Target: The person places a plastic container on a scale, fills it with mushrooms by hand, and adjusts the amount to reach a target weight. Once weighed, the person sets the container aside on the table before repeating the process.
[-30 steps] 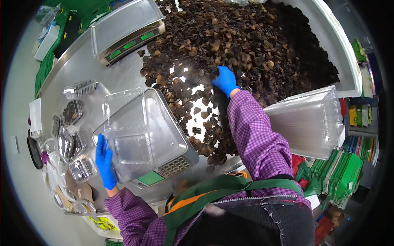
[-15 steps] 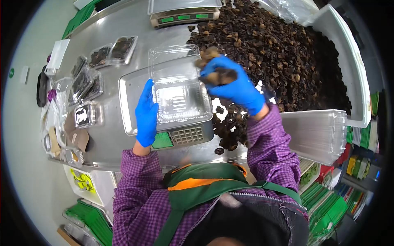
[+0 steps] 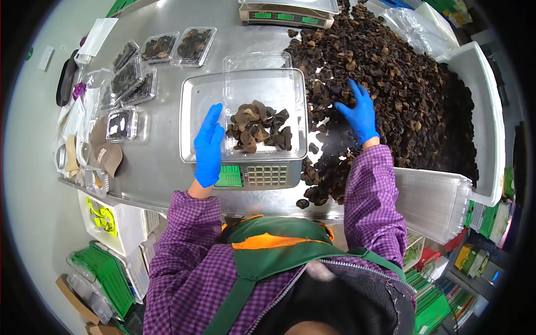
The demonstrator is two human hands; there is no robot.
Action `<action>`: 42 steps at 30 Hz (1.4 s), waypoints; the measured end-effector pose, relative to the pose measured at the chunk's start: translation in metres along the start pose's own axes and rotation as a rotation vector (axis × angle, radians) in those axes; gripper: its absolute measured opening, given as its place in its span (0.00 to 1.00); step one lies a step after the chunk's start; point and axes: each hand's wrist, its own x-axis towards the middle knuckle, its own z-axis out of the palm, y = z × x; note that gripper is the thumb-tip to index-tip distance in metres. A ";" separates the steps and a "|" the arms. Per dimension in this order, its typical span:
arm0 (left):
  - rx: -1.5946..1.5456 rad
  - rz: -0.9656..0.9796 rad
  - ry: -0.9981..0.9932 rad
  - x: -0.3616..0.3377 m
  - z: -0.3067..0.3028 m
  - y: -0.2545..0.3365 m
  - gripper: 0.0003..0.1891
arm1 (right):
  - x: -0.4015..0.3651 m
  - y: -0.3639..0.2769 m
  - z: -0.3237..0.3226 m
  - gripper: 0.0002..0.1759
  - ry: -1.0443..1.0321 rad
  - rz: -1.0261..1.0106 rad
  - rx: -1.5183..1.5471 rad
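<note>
My left hand [image 3: 209, 148], in a blue glove, rests with straight fingers along the left side of a clear plastic clamshell box [image 3: 237, 99] with its lid folded back. Inside the box sits a small heap of dark brown pieces that look like wood ear mushrooms [image 3: 255, 124]. The box stands on the metal pan [image 3: 191, 120] of a digital scale [image 3: 237, 175] with a lit green display. My right hand [image 3: 362, 111], also gloved, is spread over the near-left edge of the big mushroom pile [image 3: 402, 95], and no piece shows in its fingers.
Filled clear boxes [image 3: 194, 46] stand at the back left, some stacked. A second scale [image 3: 287, 18] is at the back. To the right are a white foam box [image 3: 491, 134] on its side and a stack of empty clear trays [image 3: 430, 201]. A cap [image 3: 109, 156] lies left.
My right hand has let go of its mushrooms, which now lie in the clamshell box, and has moved right to the pile. My left hand stays beside the box. The camera view has shifted.
</note>
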 end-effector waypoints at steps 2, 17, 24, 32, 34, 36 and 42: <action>0.067 -0.040 0.043 -0.010 -0.003 0.015 0.22 | -0.031 0.049 0.032 0.41 -0.048 0.091 -0.272; 1.003 -0.326 -0.094 -0.171 -0.089 -0.050 0.32 | -0.021 -0.131 -0.037 0.11 -0.183 -0.015 0.758; 1.026 -0.217 0.060 -0.167 -0.096 -0.087 0.18 | -0.027 -0.191 0.021 0.24 -0.262 -0.449 0.441; 0.250 -0.359 -0.090 -0.188 -0.037 -0.027 0.15 | -0.100 -0.157 -0.042 0.29 -0.501 0.150 1.009; -0.121 -0.607 -0.173 -0.173 0.005 0.007 0.15 | -0.140 -0.174 -0.050 0.32 -0.710 0.022 0.976; -0.138 -0.502 -0.344 -0.163 0.038 0.009 0.17 | -0.174 -0.173 -0.027 0.33 -0.734 -0.159 0.900; -0.318 -0.683 -0.528 -0.157 0.049 0.021 0.20 | -0.197 -0.129 -0.019 0.24 -0.615 0.050 0.918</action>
